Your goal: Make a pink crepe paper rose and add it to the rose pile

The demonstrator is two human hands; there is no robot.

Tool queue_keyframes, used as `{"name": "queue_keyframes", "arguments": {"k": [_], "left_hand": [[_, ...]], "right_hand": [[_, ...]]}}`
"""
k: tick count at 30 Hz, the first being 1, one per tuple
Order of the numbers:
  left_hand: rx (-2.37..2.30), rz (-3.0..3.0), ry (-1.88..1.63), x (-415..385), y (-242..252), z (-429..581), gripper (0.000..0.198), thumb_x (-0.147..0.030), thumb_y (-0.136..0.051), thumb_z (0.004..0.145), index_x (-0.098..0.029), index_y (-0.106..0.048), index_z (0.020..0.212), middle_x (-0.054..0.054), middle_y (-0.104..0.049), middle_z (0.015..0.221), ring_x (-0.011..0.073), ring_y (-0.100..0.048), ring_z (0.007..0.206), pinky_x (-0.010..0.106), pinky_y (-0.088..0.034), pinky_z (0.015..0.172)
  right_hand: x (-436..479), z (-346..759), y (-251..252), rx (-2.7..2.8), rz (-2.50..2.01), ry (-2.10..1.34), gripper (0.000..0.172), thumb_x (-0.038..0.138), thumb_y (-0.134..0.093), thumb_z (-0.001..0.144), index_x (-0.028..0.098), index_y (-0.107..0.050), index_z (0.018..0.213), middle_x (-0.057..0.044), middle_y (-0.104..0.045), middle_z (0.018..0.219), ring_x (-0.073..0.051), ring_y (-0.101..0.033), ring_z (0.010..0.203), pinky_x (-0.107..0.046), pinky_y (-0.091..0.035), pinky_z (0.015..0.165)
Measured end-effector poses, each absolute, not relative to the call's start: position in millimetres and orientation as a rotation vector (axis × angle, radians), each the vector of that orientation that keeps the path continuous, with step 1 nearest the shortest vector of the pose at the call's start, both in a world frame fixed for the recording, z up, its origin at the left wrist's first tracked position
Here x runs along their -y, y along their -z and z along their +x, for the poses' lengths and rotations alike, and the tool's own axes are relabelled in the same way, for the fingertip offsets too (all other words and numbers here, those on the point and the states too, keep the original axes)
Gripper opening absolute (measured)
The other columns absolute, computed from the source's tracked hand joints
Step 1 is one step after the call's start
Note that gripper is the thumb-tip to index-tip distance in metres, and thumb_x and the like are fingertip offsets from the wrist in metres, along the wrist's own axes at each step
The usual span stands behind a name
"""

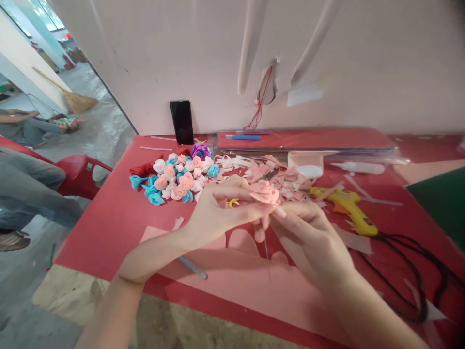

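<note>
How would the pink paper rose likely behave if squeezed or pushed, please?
Pinched between left hand and right hand, the pink paper rose looks thin and crinkled, so probably light and easily crushed. Its rounded petals suggest it would tumble rather than slide.

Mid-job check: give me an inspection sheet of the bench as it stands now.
Surface: red table, pink paper sheet under the hands.
Job's things: pink paper flower.
Clutter: finished roses, pink scraps, glue gun, phone.
Hands: left hand and right hand both pinch the flower.
Cables: black cord looped from the glue gun; red wire on the wall.
Surroundings: red chair, seated person, broom.
</note>
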State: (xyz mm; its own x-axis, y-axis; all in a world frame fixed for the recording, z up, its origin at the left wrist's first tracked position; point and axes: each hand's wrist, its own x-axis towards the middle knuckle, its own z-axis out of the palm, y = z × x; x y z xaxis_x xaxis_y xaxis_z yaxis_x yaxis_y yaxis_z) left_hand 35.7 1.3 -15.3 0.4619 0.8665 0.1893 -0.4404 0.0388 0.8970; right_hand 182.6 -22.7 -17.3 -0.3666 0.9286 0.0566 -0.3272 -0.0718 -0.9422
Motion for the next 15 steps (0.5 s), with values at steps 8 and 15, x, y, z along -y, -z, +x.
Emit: {"name": "queue_keyframes", "arguments": {"k": [8,15], "left_hand": [[-0.401,1.191,-0.974,-4.3,9.9,30.6,0.009,-0.015,-0.067,0.076,-0.02,-0.072,0.07,-0.001,-0.05,0.073,0.0096,-0.065,0.055,0.019,-0.056,0.048],[-0.459,1.668,-0.949,-9.4,3.2,24.1,0.029,-0.04,-0.065,0.077,-0.021,-0.068,0.056,0.004,-0.058,0.066,0.0162,-0.056,0.073,0.029,-0.05,0.06]], "right_hand": [[17.9,183.3,19.3,1.184,-0.645,-1.749,0.023,0.035,-0.064,0.08,0.023,-0.071,0.062,0.002,-0.063,0.053,-0.011,-0.056,0.054,-0.026,-0.048,0.067],[15.2,181.7,28.8,1.352,-0.656,-1.711,0.032,0.049,-0.065,0.074,0.019,-0.064,0.062,0.003,-0.056,0.049,-0.008,-0.051,0.042,-0.018,-0.04,0.042]]}}
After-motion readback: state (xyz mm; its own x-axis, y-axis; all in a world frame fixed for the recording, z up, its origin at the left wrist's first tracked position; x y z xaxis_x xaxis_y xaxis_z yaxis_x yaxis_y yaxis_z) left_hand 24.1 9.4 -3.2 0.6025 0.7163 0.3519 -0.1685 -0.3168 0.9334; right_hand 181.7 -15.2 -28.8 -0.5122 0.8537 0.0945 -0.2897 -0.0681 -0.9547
